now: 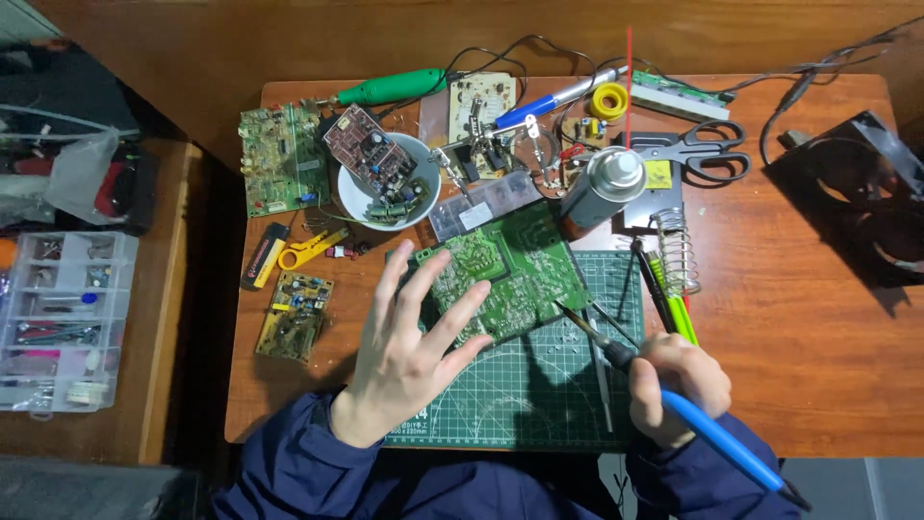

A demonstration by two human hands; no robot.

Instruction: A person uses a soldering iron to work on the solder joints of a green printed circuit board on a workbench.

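Note:
A green circuit board (510,270) lies solder side up on a green cutting mat (539,385). My left hand (409,351) rests flat with fingers spread, its fingertips on the board's left edge. My right hand (674,385) grips a blue-handled soldering iron (664,395); its dark tip points up-left and meets the board's right edge. Thin tweezers lie on the mat just beside the iron's tip.
A white bowl (358,197) holding a brown board, other circuit boards (279,159), a spray can (602,188), scissors (703,149), a solder roll (609,100), a coiled iron stand (679,250) and a yellow stripper (308,250) crowd the wooden table. A compartment box (63,318) stands at the left.

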